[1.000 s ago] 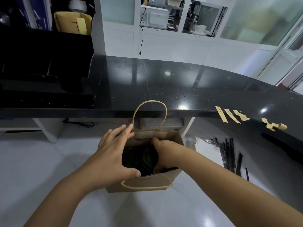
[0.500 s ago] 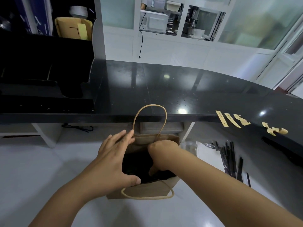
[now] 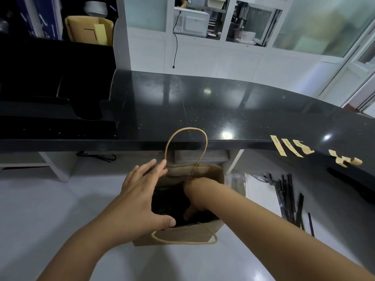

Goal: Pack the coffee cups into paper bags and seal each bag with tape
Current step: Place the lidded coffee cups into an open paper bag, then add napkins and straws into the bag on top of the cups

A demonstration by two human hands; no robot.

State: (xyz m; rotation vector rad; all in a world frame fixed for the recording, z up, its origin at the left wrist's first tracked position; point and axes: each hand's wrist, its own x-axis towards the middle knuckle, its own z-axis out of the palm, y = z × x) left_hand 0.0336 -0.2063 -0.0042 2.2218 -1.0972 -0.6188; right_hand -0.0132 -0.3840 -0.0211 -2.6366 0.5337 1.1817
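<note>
White panelled walls and frosted glass close off the far side of the room, with a microwave (image 3: 191,22) and a white cup (image 3: 248,35) on shelves behind an opening. Below them runs the black polished bench (image 3: 203,110), curving to my right. On its right part lie several strips of tan tape (image 3: 292,148), some straight, some curled. A cardboard box (image 3: 89,30) stands in the dark shelving at far left.

On the lower white surface (image 3: 50,209) in front of me stands the brown paper bag (image 3: 182,234), upright with its mouth open. Its far handle (image 3: 186,147) stands up in a loop; the near handle hangs down over the front panel. My left hand (image 3: 140,197) is spread wide over the left rim of the bag, fingers straight and reaching to the far edge, thumb hooked over the near edge. My right hand (image 3: 195,196) is plunged into the bag, fingers curled down into the dark interior; I cannot tell what they hold, if anything. The contents are dark and I cannot make out the cups clearly.

Black straws (image 3: 288,197) lie in a loose bundle to the right of the bag, well apart from it.
</note>
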